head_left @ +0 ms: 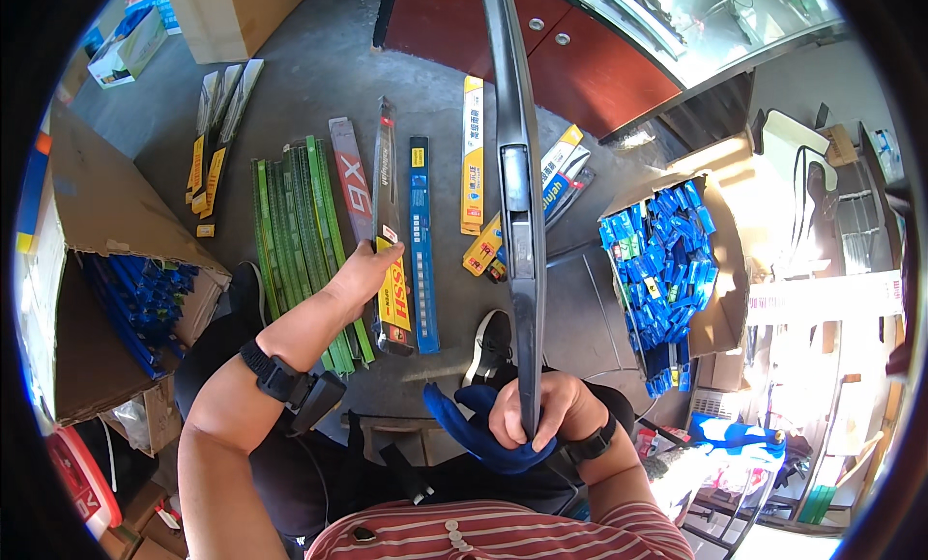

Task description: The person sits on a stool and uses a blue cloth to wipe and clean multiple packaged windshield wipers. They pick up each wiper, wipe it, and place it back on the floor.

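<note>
My right hand [546, 410] is closed round the lower end of a long black wiper blade [523, 260], which stands up through the picture and runs out past its top edge. A blue glove [459, 430] lies against that hand, partly hidden by the fingers. My left hand [372, 273] grips the side of a slim wiper blade package [387, 193] with a dark body and a yellow label. Close by on its right lies a long blue package [421, 251]. To its left are a grey-and-red package [350, 178] and several green packages [304, 231] side by side.
At the right, an open cardboard box [733, 294] holds many blue packets. Another cardboard box [116, 188] with blue packets stands at the left. Yellow-ended packages [217, 144] lie on the floor [290, 101]. A red cabinet [619, 77] stands at the back.
</note>
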Demonstrator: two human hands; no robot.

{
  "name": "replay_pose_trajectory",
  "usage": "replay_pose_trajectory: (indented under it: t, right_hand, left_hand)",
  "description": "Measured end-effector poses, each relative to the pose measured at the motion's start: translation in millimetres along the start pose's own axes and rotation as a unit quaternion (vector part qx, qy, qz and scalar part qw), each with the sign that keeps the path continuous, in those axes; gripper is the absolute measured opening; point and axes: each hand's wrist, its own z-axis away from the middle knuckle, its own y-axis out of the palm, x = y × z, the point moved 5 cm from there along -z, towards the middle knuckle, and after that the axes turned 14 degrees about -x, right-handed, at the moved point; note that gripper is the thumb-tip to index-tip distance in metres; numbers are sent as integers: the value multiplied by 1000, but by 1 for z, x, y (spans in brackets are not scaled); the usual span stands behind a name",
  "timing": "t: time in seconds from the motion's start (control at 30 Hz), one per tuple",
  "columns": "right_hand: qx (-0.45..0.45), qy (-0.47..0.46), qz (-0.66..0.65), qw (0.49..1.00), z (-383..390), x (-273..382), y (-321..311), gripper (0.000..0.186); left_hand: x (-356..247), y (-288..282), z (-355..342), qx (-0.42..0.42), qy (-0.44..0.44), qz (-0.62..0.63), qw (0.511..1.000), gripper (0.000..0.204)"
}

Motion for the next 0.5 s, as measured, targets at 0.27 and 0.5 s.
replay_pose_trajectory:
  t: [0.27,0.5]
  right_hand:
    - [-5,0,-2,1000,0,1,0,21]
    - [-5,-6,-4,1000,1,3,0,20]
  left_hand:
    - [5,5,-4,10,-3,-4,1000,27]
    - [3,5,-2,5,-4,-13,1000,29]
